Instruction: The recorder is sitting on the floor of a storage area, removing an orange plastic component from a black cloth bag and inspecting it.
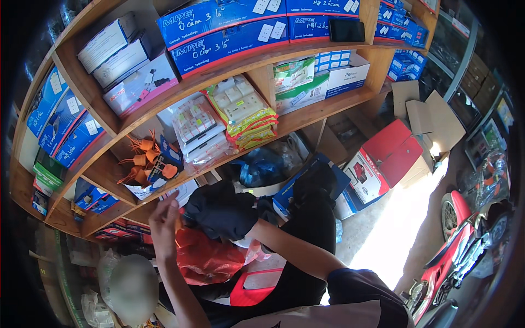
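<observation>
My left hand (164, 218) is raised beside a bunched black cloth item (216, 208), its fingers curled; what they hold, if anything, is unclear. My right forearm (295, 251) runs up to that black item, which hides my right hand and its fingers. Beneath both lies a crumpled red plastic bag (205, 257), with a red object with a grey panel (262, 279) below it. My dark-clothed leg (311, 224) is bent to the right.
Wooden shelves (219, 167) hold boxes, packets and orange items (145, 169). An open red box (383, 153), cardboard (443, 120) and a blue box (290, 194) sit low at right, beside sunlit floor (377, 246). A red motorbike (437, 262) stands far right. A blurred oval (131, 290) fills lower left.
</observation>
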`<move>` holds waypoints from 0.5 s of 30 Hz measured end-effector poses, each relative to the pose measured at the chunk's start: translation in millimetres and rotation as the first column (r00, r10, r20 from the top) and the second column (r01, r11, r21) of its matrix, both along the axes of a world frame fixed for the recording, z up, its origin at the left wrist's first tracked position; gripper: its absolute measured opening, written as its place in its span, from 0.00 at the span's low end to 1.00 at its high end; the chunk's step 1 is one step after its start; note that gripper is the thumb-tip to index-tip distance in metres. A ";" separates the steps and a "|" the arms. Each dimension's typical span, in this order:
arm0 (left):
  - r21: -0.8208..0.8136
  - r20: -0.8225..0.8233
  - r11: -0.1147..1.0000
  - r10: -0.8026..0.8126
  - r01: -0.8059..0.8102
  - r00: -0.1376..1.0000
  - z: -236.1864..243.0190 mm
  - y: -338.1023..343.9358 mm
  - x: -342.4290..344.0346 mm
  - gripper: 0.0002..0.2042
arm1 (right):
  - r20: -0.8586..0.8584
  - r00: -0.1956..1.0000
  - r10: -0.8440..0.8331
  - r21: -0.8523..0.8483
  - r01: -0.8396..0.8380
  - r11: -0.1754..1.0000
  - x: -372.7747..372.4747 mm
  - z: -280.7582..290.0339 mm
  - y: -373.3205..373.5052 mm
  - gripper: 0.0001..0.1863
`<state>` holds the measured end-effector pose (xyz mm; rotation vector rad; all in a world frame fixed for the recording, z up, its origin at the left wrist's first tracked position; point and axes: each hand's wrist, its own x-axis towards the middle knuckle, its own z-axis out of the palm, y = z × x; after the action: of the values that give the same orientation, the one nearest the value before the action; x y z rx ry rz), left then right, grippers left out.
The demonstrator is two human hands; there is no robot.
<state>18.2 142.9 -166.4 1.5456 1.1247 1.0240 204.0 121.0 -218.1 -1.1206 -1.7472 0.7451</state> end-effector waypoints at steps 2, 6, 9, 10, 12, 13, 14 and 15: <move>-0.035 -0.038 0.987 -0.160 0.158 0.986 -3.7 -6.4 7.4 0.22 | -0.175 0.979 0.102 0.025 -0.100 0.995 2.9 2.9 -4.5 0.09; -0.079 0.103 0.952 -0.288 0.296 0.952 -0.2 -15.8 9.5 0.21 | 0.525 0.794 -0.305 0.423 0.067 0.904 23.6 9.9 -21.9 0.08; -0.037 -0.009 0.972 -0.233 0.233 0.972 4.2 -17.1 8.4 0.18 | 0.571 0.774 -0.275 0.432 0.002 0.902 34.8 14.4 -29.3 0.08; -0.023 -0.070 0.979 -0.205 0.203 0.976 5.5 -17.4 8.7 0.16 | 0.520 0.826 -0.217 0.394 -0.006 0.919 35.9 14.9 -29.5 0.08; 0.027 -0.080 0.988 -0.149 0.151 0.986 9.7 -18.5 10.2 0.12 | 0.376 0.922 -0.088 0.302 -0.032 0.953 35.5 13.8 -27.1 0.08; 0.030 -0.104 0.994 -0.104 0.108 0.989 13.1 -19.8 11.3 0.11 | 0.291 0.956 -0.032 0.254 -0.045 0.966 33.8 12.2 -25.1 0.08; 0.140 -0.106 0.985 -0.091 0.105 0.990 17.4 -21.7 12.6 0.10 | 0.221 0.975 0.010 0.213 -0.058 0.975 32.7 10.0 -22.5 0.09; 0.227 -0.124 0.970 -0.058 0.085 0.991 22.9 -24.6 14.0 0.09 | 0.151 0.988 0.044 0.177 -0.070 0.982 30.4 7.4 -19.6 0.09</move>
<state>32.2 118.3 -143.4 1.8397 1.0482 1.0571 234.4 101.5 -210.7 -1.0256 -1.9357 0.5357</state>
